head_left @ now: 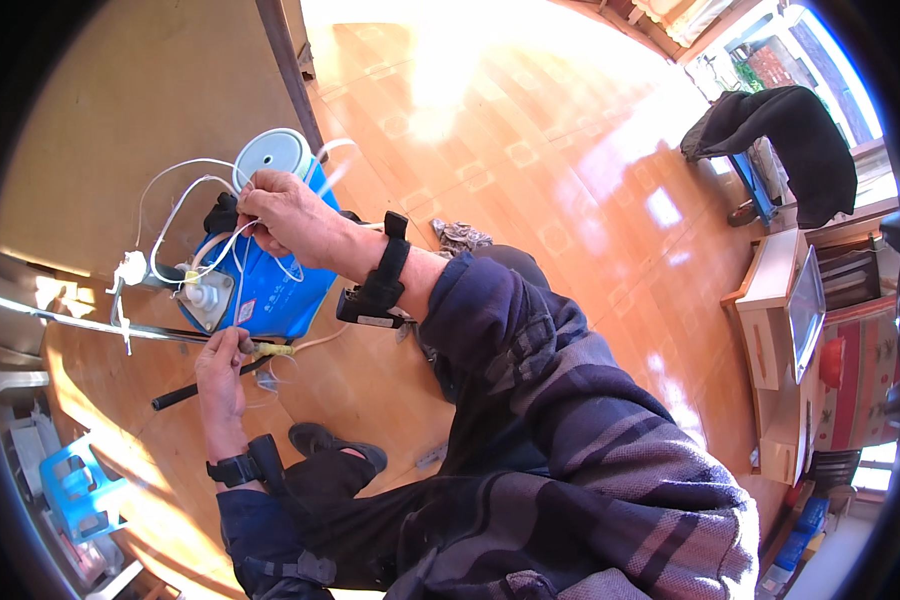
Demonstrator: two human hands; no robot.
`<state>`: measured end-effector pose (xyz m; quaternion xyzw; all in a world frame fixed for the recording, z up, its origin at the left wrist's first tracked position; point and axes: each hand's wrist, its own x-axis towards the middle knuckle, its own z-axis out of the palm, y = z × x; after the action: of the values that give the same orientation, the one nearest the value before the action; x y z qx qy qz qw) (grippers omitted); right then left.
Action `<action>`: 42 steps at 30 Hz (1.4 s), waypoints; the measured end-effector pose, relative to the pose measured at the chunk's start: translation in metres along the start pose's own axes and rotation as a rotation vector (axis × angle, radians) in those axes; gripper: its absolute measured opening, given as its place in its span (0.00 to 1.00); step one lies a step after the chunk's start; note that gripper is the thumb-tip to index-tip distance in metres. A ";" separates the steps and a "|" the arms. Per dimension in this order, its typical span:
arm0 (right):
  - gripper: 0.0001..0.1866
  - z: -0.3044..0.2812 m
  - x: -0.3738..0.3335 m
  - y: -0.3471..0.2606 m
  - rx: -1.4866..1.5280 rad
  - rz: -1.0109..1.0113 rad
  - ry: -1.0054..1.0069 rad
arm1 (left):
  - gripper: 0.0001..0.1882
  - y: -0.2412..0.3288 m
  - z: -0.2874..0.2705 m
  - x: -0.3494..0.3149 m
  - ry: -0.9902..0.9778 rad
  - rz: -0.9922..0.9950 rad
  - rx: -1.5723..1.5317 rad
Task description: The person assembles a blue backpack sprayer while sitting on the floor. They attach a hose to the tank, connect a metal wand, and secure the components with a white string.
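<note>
While both hands work at the blue tank, the scene reads as follows, left to right.

Stool [73, 487]: blue plastic, on the floor at far left, well apart from the hands.
Rod [100, 326]: thin metal, running across in front of the tank, with a white fitting [130, 268] near its left end.
Left hand [222, 375]: fingers pinched around a yellow connector [273, 349] on a thin tube; a black wand [185, 393] lies just beneath the hand.
Tank [260, 285]: blue, on the wooden floor [530, 150], with a round white cap [273, 155] at its far end and a pale nozzle [203, 297] at its near end.
Right hand [288, 218]: above the tank, fingers closed on a white hose [185, 205] that loops left.
Wrists: black strap and device on each.
Chair [785, 140]: draped in dark cloth, far right.
Cabinet [770, 320]: pale, below the chair.
</note>
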<state>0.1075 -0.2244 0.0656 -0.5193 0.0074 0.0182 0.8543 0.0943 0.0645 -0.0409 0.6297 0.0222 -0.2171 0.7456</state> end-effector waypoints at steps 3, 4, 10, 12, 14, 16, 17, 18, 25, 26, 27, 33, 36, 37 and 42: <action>0.07 -0.016 0.009 -0.013 0.145 0.010 0.125 | 0.11 -0.015 -0.012 0.003 0.018 -0.040 0.263; 0.06 -0.024 0.012 -0.019 0.164 -0.059 0.160 | 0.11 -0.019 -0.018 0.003 0.036 -0.061 0.356; 0.05 -0.089 0.012 -0.073 0.297 -0.341 0.383 | 0.14 -0.046 -0.042 -0.010 0.067 -0.157 0.858; 0.04 -0.109 0.006 -0.093 0.375 -0.481 0.464 | 0.13 -0.055 -0.049 -0.017 0.007 -0.265 0.897; 0.03 -0.125 -0.003 -0.109 0.347 -0.658 0.623 | 0.13 -0.060 -0.055 -0.021 -0.029 -0.349 1.003; 0.03 -0.136 -0.011 -0.117 0.326 -0.783 0.653 | 0.13 -0.063 -0.060 -0.025 -0.037 -0.423 1.188; 0.03 -0.138 -0.012 -0.118 0.280 -0.751 0.648 | 0.13 -0.064 -0.061 -0.026 -0.087 -0.453 1.219; 0.03 -0.138 -0.013 -0.117 0.245 -0.724 0.639 | 0.14 -0.065 -0.059 -0.025 -0.130 -0.482 1.251; 0.04 -0.103 0.002 -0.089 0.269 -0.387 0.332 | 0.23 -0.049 -0.007 -0.016 -0.292 0.108 1.373; 0.05 -0.097 0.003 -0.084 0.257 -0.373 0.305 | 0.23 -0.041 0.003 -0.013 -0.266 0.102 1.350; 0.05 -0.090 0.004 -0.080 0.247 -0.346 0.290 | 0.23 -0.033 0.012 -0.011 -0.236 0.118 1.326; 0.06 -0.045 0.004 -0.060 0.250 -0.232 0.180 | 0.24 0.007 0.060 -0.010 -0.074 0.313 1.069; 0.09 -0.018 0.001 -0.053 0.268 -0.161 0.142 | 0.25 0.017 0.074 -0.012 -0.104 0.287 0.810; 0.09 -0.009 -0.001 -0.051 0.284 -0.139 0.112 | 0.25 0.018 0.078 -0.012 -0.116 0.269 0.728; 0.10 0.027 -0.010 -0.040 0.304 -0.033 -0.006 | 0.29 0.019 0.087 -0.015 -0.002 0.370 0.605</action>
<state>0.0988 -0.2195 0.1136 -0.3838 -0.0009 0.0042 0.9234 0.0661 -0.0114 -0.0005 0.8152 -0.1586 -0.0758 0.5519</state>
